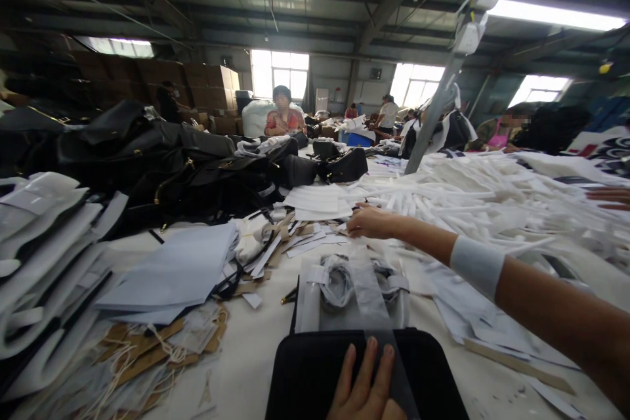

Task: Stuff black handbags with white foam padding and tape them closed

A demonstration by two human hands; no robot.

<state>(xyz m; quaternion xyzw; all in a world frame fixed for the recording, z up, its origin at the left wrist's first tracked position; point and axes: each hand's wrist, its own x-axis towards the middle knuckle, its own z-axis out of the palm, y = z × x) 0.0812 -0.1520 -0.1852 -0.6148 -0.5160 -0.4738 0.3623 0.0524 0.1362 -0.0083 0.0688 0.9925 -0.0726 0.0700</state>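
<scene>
My left hand point(364, 384) lies with its fingers stretched out flat on a black bag point(300, 374) at the bottom centre. Under or beside its fingers runs a clear plastic strip point(370, 295). This strip goes up over the bag's far side to my right hand point(371, 220), whose fingers look closed on its upper end. Beyond the black panel, a pale section carries coiled parts in clear wrap point(337, 281). My right arm reaches in from the right, with a pale band point(476, 267) round the forearm.
Black bags point(197, 164) are heaped at the back left. White padded strips point(472, 190) cover the right side. Blue-white sheets point(172, 269) and brown tags with strings point(147, 348) lie left. A slanted metal post point(430, 118) stands behind. Another person's hand point(610, 195) shows far right.
</scene>
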